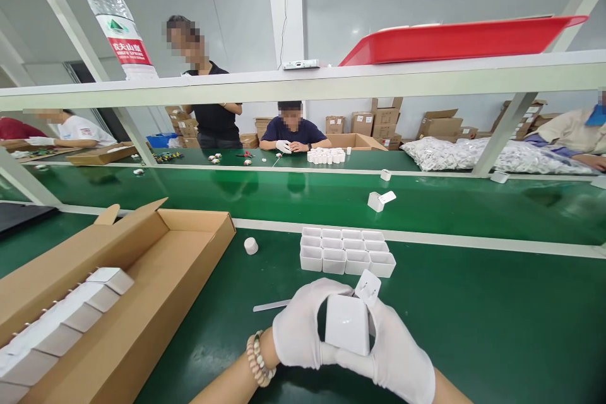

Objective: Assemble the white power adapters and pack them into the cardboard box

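Note:
In white gloves, my left hand [303, 327] and my right hand [400, 347] close around a white plastic housing [347, 325] from both sides, above the green table. A small white end plate [368, 287] with dark slots or pins stands tilted at its upper right corner, against my right fingers. Whether the plate is joined to the housing, I cannot tell. Just beyond my hands, open-topped white housings [334, 260] stand in tight rows. A thin whitish strip [272, 305] lies beside my left hand, partly hidden by it. Farther left is a small white cap [250, 245].
At left, a cardboard box [184, 278] holds a row of white adapters [78, 312] with pins. A green conveyor belt [303, 196] carries a white housing [376, 201]. Overhead, a shelf [237, 93] bears a water bottle [118, 25] and red tray [449, 41]. Co-workers are opposite.

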The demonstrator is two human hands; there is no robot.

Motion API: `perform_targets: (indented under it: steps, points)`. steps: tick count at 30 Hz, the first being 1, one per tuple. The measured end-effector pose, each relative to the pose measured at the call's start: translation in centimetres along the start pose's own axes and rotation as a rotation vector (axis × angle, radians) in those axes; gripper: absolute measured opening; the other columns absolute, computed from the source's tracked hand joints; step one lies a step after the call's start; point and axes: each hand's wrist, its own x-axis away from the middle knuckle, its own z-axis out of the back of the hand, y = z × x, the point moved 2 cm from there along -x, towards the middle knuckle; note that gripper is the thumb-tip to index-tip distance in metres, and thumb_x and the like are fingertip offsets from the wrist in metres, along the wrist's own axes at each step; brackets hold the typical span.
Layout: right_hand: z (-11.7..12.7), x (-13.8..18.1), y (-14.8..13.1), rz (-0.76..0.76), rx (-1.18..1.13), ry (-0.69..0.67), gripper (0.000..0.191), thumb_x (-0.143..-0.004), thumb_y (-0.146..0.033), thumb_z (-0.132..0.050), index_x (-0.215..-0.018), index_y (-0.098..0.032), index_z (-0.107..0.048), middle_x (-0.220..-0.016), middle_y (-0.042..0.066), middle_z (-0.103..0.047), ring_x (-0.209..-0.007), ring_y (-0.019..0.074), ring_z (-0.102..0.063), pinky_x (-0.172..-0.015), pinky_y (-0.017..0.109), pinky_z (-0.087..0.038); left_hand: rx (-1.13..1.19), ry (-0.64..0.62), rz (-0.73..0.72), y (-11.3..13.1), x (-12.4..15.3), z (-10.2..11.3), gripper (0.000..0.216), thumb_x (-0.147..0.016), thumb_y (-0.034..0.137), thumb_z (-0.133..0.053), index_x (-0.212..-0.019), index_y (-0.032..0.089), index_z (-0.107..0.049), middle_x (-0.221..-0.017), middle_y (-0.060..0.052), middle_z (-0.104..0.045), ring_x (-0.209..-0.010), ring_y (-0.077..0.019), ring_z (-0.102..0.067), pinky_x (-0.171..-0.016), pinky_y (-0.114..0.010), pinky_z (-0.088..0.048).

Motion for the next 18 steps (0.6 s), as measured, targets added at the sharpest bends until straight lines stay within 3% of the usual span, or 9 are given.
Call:
perform_targets:
  steps: [4, 10, 13, 16, 18]
  points:
    - [-0.6, 0.3, 0.2, 0.007, -0.091, -0.01, 0.056, -0.06, -0.029, -0.08, -0.108, -0.023, -0.053, -0.104, 0.005, -0.067, -0.097, 0.029, -0.063, -0.085, 0.041, -0.054, 0.017, 0.005, -0.036, -0.5, 0.4, -0.1, 0.072, -0.049, 0.053, -0.079, -0.11, 0.021, -0.06, -0.098, -0.008, -0.063, -0.088, -0.0246, -0.061, -0.086, -0.041, -0.047]
    - [-0.9, 0.2, 0.5, -0.066, -0.182, 0.019, 0.056, -0.058, -0.03, -0.082, -0.106, -0.022, -0.056, -0.104, 0.006, -0.068, -0.101, 0.03, -0.062, -0.089, 0.041, -0.051, 0.057, 0.05, 0.023, 0.3, 0.1, -0.2, 0.06, -0.051, 0.045, -0.081, -0.1, 0.017, -0.061, -0.091, -0.006, -0.063, -0.079, -0.0208, -0.06, -0.078, -0.034, -0.047]
    - [-0.4, -0.2, 0.3, -0.078, -0.221, 0.028, 0.055, -0.058, -0.037, -0.082, -0.105, -0.018, -0.059, -0.098, 0.008, -0.069, -0.091, 0.0291, -0.064, -0.082, 0.041, -0.052, 0.133, 0.031, 0.167, 0.0, -0.1, -0.5, 0.057, -0.05, 0.039, -0.083, -0.097, 0.016, -0.061, -0.092, -0.006, -0.064, -0.085, -0.0223, -0.06, -0.079, -0.033, -0.045]
    - [-0.1, -0.7, 0.5, -0.216, -0.392, -0.094, 0.047, -0.067, -0.047, -0.075, -0.097, -0.013, -0.063, -0.074, 0.007, -0.07, -0.065, 0.0225, -0.065, -0.062, 0.035, -0.053, 0.239, -0.017, 0.373, -0.6, -0.4, -1.0, 0.047, -0.059, 0.038, -0.079, -0.096, 0.015, -0.06, -0.084, -0.003, -0.062, -0.08, -0.0193, -0.058, -0.072, -0.028, -0.044]
    - [0.0, -0.7, 0.7, -0.306, -0.561, -0.164, 0.047, -0.076, -0.055, -0.064, -0.091, -0.011, -0.066, -0.066, 0.007, -0.067, -0.058, 0.02, -0.065, -0.055, 0.03, -0.05, 0.271, -0.03, 0.458, -0.9, -0.6, -1.2, 0.034, -0.067, 0.041, -0.072, -0.085, 0.014, -0.059, -0.074, 0.0, -0.057, -0.071, -0.0145, -0.052, -0.065, -0.025, -0.04]
